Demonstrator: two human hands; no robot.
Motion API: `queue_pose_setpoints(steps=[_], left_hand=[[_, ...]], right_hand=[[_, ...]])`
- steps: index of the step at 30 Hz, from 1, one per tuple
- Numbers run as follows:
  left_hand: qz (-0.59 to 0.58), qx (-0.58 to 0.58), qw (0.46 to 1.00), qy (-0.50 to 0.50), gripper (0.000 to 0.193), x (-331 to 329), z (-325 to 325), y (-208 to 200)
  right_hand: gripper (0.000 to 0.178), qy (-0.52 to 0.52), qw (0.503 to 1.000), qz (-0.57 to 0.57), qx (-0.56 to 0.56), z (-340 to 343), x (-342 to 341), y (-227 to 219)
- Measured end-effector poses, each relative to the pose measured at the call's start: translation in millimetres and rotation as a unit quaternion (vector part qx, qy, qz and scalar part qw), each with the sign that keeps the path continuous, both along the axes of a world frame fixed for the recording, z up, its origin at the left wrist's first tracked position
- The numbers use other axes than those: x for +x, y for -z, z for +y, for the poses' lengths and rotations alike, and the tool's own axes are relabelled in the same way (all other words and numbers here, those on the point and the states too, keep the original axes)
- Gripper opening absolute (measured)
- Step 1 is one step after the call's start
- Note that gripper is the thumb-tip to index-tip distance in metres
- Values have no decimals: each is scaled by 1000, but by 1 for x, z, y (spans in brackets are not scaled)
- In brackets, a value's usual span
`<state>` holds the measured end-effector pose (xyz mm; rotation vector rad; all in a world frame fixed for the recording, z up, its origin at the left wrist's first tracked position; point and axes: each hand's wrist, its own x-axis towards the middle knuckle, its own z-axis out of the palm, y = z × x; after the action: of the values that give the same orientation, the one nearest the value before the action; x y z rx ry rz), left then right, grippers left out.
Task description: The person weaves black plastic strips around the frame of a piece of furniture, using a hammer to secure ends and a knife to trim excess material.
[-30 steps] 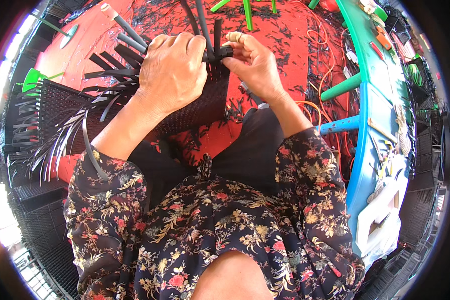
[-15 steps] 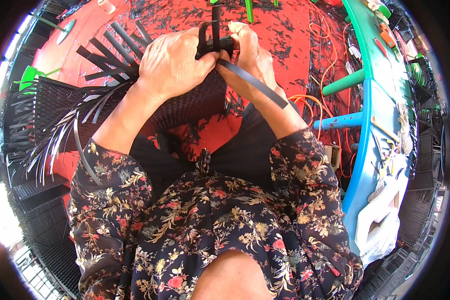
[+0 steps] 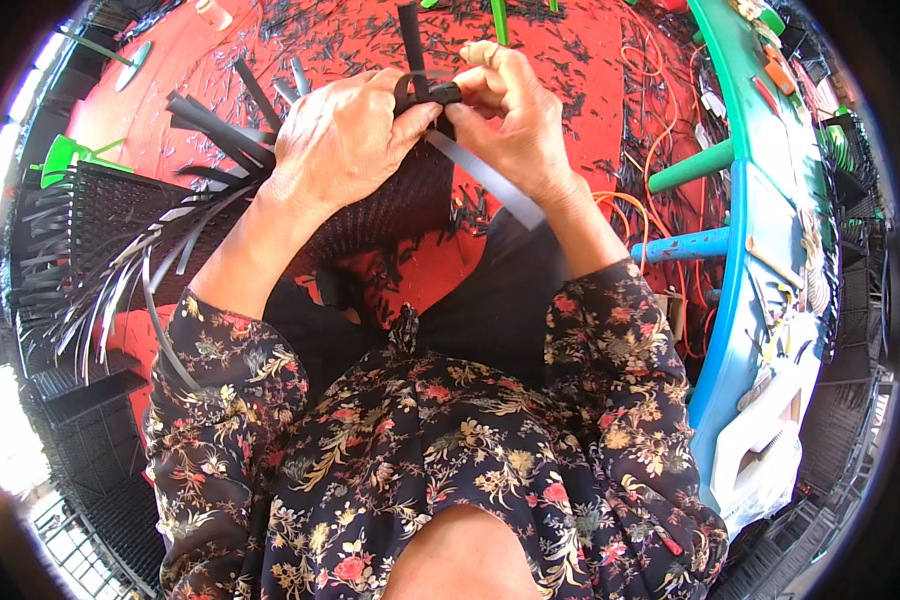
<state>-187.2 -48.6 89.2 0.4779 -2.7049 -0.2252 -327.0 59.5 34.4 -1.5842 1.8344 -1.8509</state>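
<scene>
The left hand [image 3: 335, 150] bends over the top of a black woven piece [image 3: 410, 205], thumb and forefinger pinched on its edge, apparently to keep the weave there from slipping. Just to its right, the right hand [image 3: 515, 125] meets it with the thumb pressed on the same edge and the fingers curled behind, so the two grips seem to brace one small spot from both sides. The woven piece hangs below the hands and seems to carry on behind the left forearm, in front of the person's legs [image 3: 510, 260], which probably lets both hands work without reaching.

A loose strip [image 3: 488, 178] comes out from between the thumbs and slopes down past the right wrist, its far end free. An upright strip [image 3: 414, 50] stands just beyond the thumbs, clear of both palms. To the left of the left hand, unfinished strip ends [image 3: 220, 130] fan outward, likely springy enough to hold themselves up. Well to the right of the right hand is a table [image 3: 730, 360].
</scene>
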Motion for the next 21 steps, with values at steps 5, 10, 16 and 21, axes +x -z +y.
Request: queue_pose_setpoints(steps=[5, 10, 16, 21], left_hand=[[44, -25, 999, 15, 29, 3, 5, 3], [47, -42, 998, 15, 32, 1, 8, 0], [60, -16, 998, 27, 29, 3, 12, -3], [83, 7, 995, 57, 21, 3, 9, -9]], right_hand=[[48, -29, 996, 74, 38, 8, -9, -10], [48, -23, 993, 83, 75, 13, -8, -26], [51, -41, 984, 98, 143, 21, -8, -49], [52, -33, 974, 192, 112, 19, -2, -56]])
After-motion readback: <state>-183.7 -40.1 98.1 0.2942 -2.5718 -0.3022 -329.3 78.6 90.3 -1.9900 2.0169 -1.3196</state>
